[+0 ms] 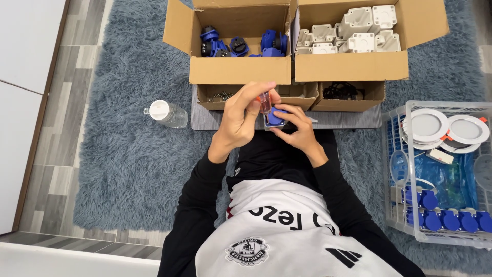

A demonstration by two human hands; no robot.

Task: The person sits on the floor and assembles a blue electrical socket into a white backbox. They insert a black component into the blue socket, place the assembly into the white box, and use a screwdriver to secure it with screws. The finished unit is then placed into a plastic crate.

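While left hand (241, 120) fingers clamp screwdriver (264, 102) upright | tip down onto blue socket (277, 117) | right hand (302, 134) fingers pinch socket from right, just below

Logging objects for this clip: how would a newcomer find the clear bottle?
Start at the grey-blue shaggy rug. Left of the cardboard boxes lies the clear plastic bottle, on its side. It alone is transparent, with a white cap.

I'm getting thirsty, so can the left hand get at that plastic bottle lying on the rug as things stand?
Probably not right away: the left hand is gripping a small orange-handled tool over the blue part. The path to the bottle looks free, with only bare rug between.
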